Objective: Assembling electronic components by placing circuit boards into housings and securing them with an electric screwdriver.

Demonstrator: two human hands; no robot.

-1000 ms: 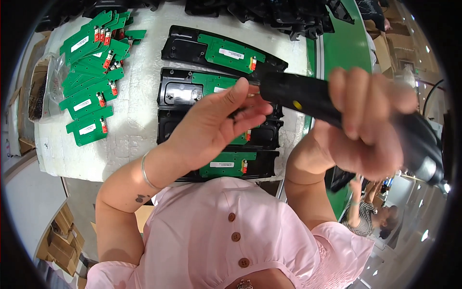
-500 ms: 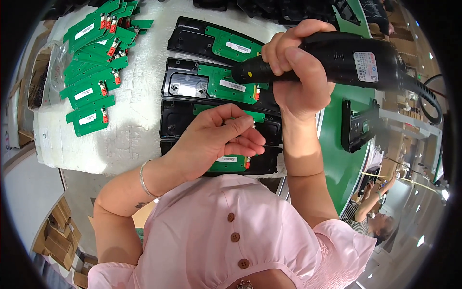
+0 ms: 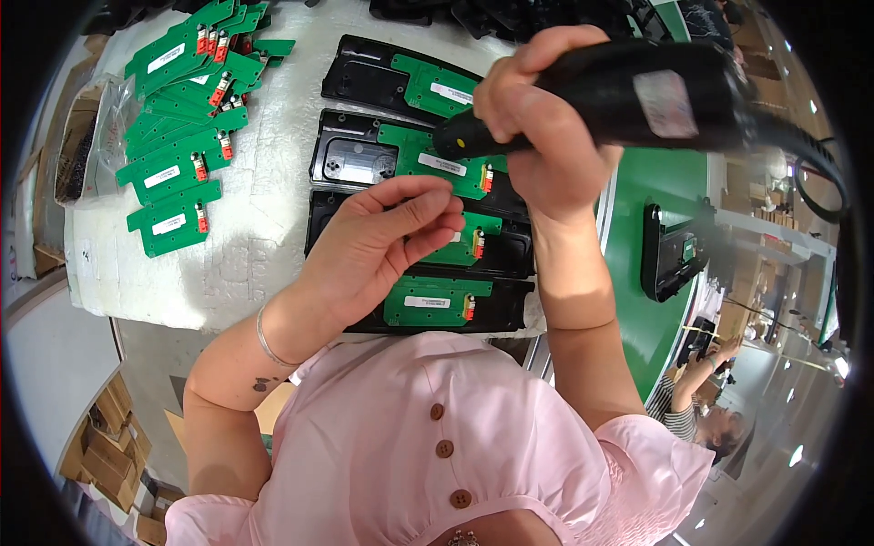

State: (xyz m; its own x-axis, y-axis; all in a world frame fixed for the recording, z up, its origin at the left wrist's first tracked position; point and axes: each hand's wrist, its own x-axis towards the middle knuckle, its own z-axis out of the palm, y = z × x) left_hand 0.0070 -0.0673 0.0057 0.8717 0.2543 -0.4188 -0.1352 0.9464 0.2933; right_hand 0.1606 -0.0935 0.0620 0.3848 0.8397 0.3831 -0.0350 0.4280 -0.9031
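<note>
A black corded electric screwdriver [image 3: 596, 96] is gripped in my right hand [image 3: 555, 136], its narrow nose pointing left over a green circuit board [image 3: 414, 146]. That board sits in the second black plastic housing [image 3: 319, 173] of a column. My left hand [image 3: 364, 246] hovers just nearer to me, thumb and fingertips pinched beside the same board's lower edge. Whatever the pinch holds is hidden or too small to make out. Behind its fingers lies a third board [image 3: 487, 225], partly covered. Closest to my body, a further housing carries a board [image 3: 437, 314] with a red-and-white connector.
Several loose green boards [image 3: 168, 187] are heaped at the left of the white foam surface [image 3: 246, 273]. A clear bag [image 3: 109, 127] lies beyond them. To the right, another black housing [image 3: 657, 255] rests on the green table [image 3: 637, 318]. A co-worker [image 3: 696, 409] is farther right.
My left hand has moved away from my body and slightly left, its fingers closing into a tighter pinch, uncovering more of the nearest board. The screwdriver has shifted slightly left.
</note>
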